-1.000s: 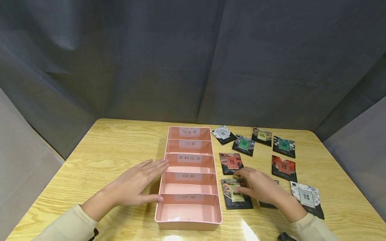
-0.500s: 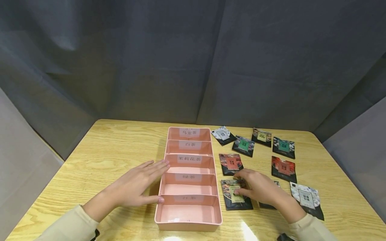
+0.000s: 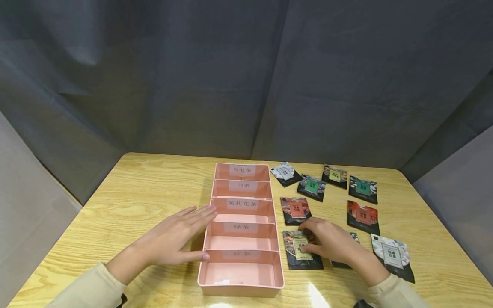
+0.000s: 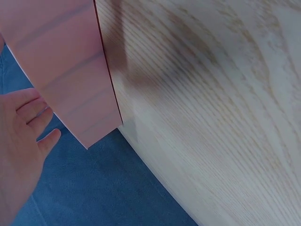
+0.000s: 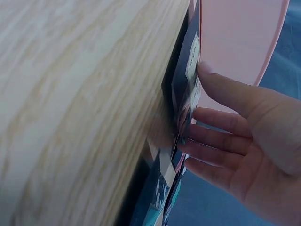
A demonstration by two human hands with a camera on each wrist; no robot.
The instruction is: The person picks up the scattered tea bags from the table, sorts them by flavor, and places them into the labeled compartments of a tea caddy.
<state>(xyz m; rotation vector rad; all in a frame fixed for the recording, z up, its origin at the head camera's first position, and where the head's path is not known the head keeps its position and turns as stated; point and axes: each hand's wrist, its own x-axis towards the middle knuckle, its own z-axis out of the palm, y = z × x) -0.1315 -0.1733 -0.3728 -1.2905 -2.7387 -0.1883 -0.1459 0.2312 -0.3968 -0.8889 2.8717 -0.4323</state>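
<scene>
A pink organizer box [image 3: 240,291] with a column of labelled compartments stands mid-table. My left hand [image 3: 177,237] lies against its left side, fingers extended and fingertips at the rim; the left wrist view shows those fingers beside the pink wall [image 4: 61,61]. Right of the box, my right hand [image 3: 333,241] is over a dark tea packet [image 3: 304,262] with a yellow-green label. In the right wrist view, the thumb touches that packet's face [image 5: 186,70] and the loosely extended fingers reach its edge. The packet lies flat, partly covered by the hand.
Several other tea packets lie around the right hand: a red-labelled one [image 3: 295,209] just beyond, another red one [image 3: 363,216], a white-labelled one [image 3: 392,256], and green ones [image 3: 311,186] farther back. A dark curtain [image 3: 246,85] hangs behind the wooden table [image 3: 154,184].
Both hands, the box and the packets hold nearly the same places. Only a very slight downward shift of the whole head view shows.
</scene>
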